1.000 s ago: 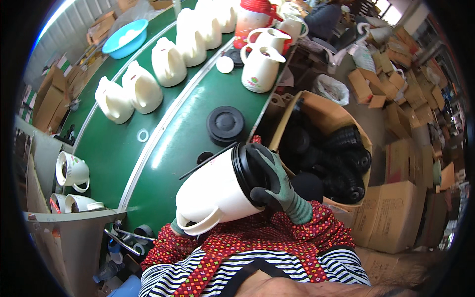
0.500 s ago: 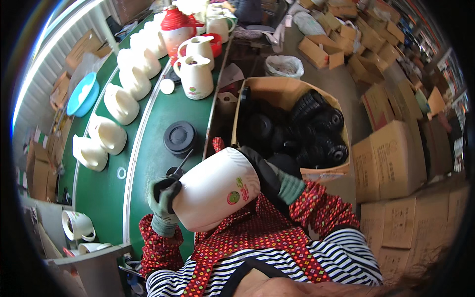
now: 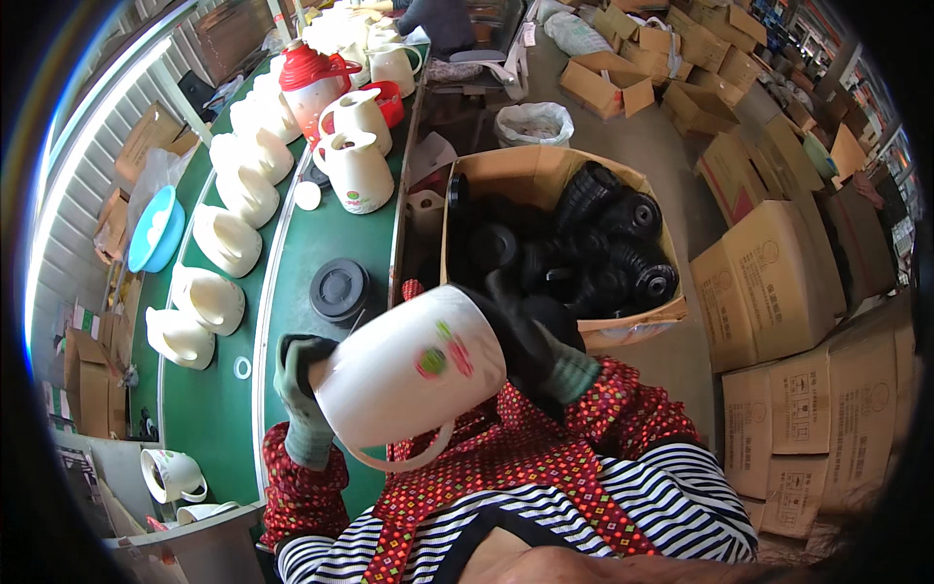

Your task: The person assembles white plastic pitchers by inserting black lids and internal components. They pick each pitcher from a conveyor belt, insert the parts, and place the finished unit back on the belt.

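Observation:
A white thermos jug body with a small green and pink print lies tilted between my two hands, in front of my chest. Its loop handle hangs on the side toward me. My left hand, in a green and black work glove, grips the jug's left end. On the upper right end, my gloved right hand is closed, its fingertips partly hidden behind the jug. A round black lid-like part rests on the green table just beyond the jug. Part of a thin dark rod shows beside the jug's upper edge.
The green table bears rows of white jug tops, white jugs and a red-topped flask. Right of it stands a carton of black parts. A grey bin is near left; cardboard boxes line the right.
The jug has turned in my hands: its handle now shows on the near side and the print has shifted. Both hands stay on it. The whole view has shifted slightly.

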Tool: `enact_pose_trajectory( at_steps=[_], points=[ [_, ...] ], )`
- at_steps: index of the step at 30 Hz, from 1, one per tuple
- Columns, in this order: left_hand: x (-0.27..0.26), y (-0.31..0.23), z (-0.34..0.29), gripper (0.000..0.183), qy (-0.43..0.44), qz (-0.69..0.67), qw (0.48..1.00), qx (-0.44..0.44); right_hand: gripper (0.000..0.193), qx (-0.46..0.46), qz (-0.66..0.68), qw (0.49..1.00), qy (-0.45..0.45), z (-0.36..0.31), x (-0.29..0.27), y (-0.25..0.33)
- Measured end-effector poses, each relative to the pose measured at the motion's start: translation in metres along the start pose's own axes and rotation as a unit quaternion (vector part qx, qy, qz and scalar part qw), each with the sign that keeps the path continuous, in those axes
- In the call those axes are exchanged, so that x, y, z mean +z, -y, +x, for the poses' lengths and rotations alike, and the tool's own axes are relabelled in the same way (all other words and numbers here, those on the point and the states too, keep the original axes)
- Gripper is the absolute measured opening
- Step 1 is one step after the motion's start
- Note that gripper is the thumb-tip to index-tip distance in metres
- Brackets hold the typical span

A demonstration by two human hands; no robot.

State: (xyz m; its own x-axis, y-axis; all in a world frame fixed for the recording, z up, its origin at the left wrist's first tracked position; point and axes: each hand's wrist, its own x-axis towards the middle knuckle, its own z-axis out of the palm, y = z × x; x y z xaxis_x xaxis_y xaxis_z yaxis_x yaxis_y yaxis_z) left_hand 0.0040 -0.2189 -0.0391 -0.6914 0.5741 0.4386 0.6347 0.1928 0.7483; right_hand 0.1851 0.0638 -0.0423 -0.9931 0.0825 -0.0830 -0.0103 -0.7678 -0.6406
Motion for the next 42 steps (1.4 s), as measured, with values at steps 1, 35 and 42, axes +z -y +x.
enact_pose_trajectory(
  at_steps=[1,35,42],
  points=[
    [0.004,0.007,-0.011,0.040,0.017,-0.367,0.910,-0.192,0.072,-0.066,-0.071,0.995,0.013,-0.003,0.007,0.004],
    [0.041,0.022,-0.040,0.049,0.114,-0.571,0.739,-0.338,0.070,-0.377,-0.288,0.880,0.029,-0.008,0.003,-0.031],
    [0.016,-0.012,0.024,0.024,0.112,-0.117,0.974,-0.157,0.055,-0.237,-0.166,0.956,-0.052,-0.012,-0.054,-0.093]
  ],
)
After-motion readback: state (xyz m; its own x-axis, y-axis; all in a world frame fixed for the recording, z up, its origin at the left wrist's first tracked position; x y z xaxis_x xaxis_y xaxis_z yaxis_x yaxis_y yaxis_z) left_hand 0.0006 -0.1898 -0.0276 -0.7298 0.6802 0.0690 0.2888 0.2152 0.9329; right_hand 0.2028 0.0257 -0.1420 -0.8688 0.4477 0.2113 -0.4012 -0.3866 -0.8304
